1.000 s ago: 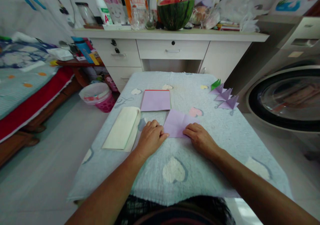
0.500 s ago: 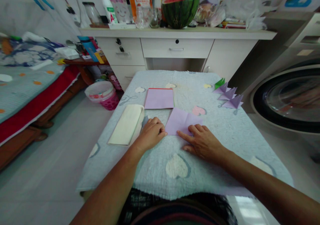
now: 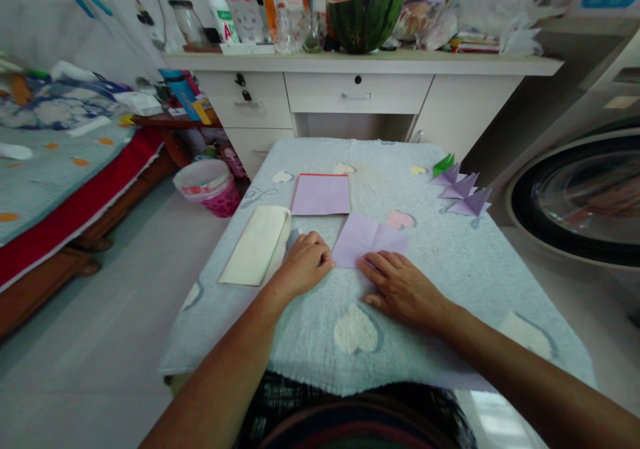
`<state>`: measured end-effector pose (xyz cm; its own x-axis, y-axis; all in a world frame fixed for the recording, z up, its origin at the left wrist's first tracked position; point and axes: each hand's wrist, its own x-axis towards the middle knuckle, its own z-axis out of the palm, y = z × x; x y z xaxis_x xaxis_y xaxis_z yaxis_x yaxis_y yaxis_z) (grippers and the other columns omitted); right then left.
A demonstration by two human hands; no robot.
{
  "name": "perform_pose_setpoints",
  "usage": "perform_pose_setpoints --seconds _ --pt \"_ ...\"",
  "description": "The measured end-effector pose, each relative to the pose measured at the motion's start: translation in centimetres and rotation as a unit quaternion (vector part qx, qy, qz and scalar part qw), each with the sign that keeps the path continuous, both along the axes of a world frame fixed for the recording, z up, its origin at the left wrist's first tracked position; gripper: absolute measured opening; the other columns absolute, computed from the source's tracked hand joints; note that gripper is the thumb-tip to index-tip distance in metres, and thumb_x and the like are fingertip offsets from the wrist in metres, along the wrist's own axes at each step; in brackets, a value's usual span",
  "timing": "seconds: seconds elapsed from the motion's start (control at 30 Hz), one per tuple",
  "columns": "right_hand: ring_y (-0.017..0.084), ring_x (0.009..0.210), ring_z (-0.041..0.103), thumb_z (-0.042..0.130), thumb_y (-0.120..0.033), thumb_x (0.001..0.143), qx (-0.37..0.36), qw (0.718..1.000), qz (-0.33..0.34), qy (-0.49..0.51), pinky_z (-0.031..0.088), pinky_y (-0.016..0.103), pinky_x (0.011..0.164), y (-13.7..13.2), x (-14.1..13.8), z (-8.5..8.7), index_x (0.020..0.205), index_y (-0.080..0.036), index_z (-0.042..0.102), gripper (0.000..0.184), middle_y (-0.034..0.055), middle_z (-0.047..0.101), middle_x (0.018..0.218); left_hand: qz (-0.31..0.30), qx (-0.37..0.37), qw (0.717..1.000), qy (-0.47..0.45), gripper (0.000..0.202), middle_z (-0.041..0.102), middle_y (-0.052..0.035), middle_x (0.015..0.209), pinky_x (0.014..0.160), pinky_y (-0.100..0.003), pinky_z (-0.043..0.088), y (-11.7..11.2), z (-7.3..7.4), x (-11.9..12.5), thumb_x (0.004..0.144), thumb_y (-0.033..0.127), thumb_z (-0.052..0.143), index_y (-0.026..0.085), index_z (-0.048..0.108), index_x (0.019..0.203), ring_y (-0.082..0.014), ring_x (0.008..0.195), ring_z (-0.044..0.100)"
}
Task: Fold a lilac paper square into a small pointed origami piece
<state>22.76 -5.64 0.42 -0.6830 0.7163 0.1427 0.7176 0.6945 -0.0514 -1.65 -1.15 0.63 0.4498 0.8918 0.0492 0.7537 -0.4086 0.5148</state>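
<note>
A creased sheet of purple origami paper [image 3: 367,234] lies on the table in front of me. My left hand [image 3: 309,261] is closed at its lower left corner, thumb and fingertips pinched on the paper's edge. Flat across the lower right part rests my right hand [image 3: 397,282], fingers stretched out and covering that edge. Just beyond is a stack of square paper [image 3: 321,196], purple on top with a red edge at the back. A pale cream folded sheet [image 3: 256,246] lies left of my left hand.
Several folded purple paper pieces [image 3: 470,202] and a green one [image 3: 443,164] stand at the table's far right. Behind the cloth-covered table [image 3: 307,349] is a white cabinet [image 3: 360,96] bearing a cut watermelon [image 3: 367,22]. A washing machine [image 3: 575,189] stands right, a pink bin [image 3: 210,186] left.
My right hand's fingers have come together and shifted slightly, with the extended index finger now drawn in beside the others on the paper. My left hand stays at the same corner.
</note>
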Motion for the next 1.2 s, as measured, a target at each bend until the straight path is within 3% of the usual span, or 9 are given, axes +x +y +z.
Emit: perform_pose_setpoints --seconds 0.13,0.3,0.53,0.77,0.93,1.03,1.2 --pt "0.031 0.110 0.051 0.051 -0.052 0.092 -0.014 1.000 0.001 -0.001 0.041 0.046 0.094 -0.1 -0.1 0.2 0.137 -0.015 0.052 0.058 0.0162 0.057 0.126 0.009 0.001 1.000 0.013 0.010 0.055 -0.0019 0.086 0.098 -0.042 0.037 0.0 0.2 -0.1 0.078 0.016 0.059 0.019 0.058 0.069 -0.0198 0.092 0.054" --pt "0.032 0.103 0.050 0.044 -0.062 0.091 -0.025 0.999 -0.017 -0.026 0.041 0.046 0.087 -0.3 -1.1 0.9 0.143 -0.027 0.046 0.062 0.0160 0.055 0.124 0.009 0.002 1.000 0.010 0.008 0.054 -0.0023 0.088 0.093 -0.037 0.039 0.1 0.1 -0.5 0.076 0.012 0.055 0.020 0.057 0.078 -0.0201 0.093 0.052" --pt "0.031 0.091 0.049 0.045 -0.068 0.086 -0.016 0.997 -0.050 -0.060 0.039 0.042 0.076 -0.4 -3.0 1.4 0.139 -0.035 0.050 0.063 0.0152 0.057 0.109 0.001 -0.028 1.000 -0.005 0.017 0.054 -0.0017 0.094 0.097 -0.038 0.039 0.3 0.0 -0.9 0.076 0.009 0.051 0.021 0.057 0.085 -0.0202 0.099 0.051" --pt "0.032 0.093 0.049 0.048 -0.068 0.085 -0.019 0.995 -0.064 -0.073 0.040 0.043 0.077 -0.6 -3.5 1.4 0.139 -0.036 0.048 0.063 0.0150 0.056 0.111 0.004 -0.043 0.999 -0.005 0.027 0.056 -0.0029 0.095 0.099 -0.037 0.038 0.6 0.3 -0.9 0.078 0.002 0.041 0.020 0.059 0.086 -0.0193 0.102 0.052" --pt "0.034 0.098 0.049 0.041 -0.070 0.087 -0.030 0.993 -0.070 -0.094 0.040 0.044 0.080 -0.8 -3.5 1.7 0.142 -0.037 0.044 0.064 0.0144 0.054 0.114 0.020 -0.037 0.999 0.003 0.010 0.055 -0.0028 0.092 0.097 -0.039 0.039 0.4 0.5 -0.4 0.085 0.018 0.051 0.020 0.061 0.085 -0.0214 0.100 0.052" --pt "0.034 0.099 0.049 0.040 -0.070 0.087 -0.032 0.992 -0.073 -0.098 0.039 0.045 0.081 -0.8 -3.5 1.7 0.142 -0.037 0.043 0.064 0.0144 0.053 0.115 0.045 -0.022 0.999 0.010 0.010 0.054 -0.0027 0.091 0.098 -0.041 0.039 0.2 0.2 0.0 0.086 0.028 0.057 0.020 0.061 0.084 -0.0219 0.097 0.052" --pt "0.034 0.100 0.048 0.042 -0.070 0.087 -0.034 0.992 -0.074 -0.097 0.039 0.046 0.083 -0.8 -3.4 1.4 0.142 -0.039 0.043 0.063 0.0142 0.052 0.117 0.049 -0.008 0.999 0.015 0.004 0.053 -0.0018 0.090 0.099 -0.041 0.038 0.1 -0.3 0.1 0.082 0.024 0.062 0.020 0.060 0.082 -0.0210 0.095 0.052"
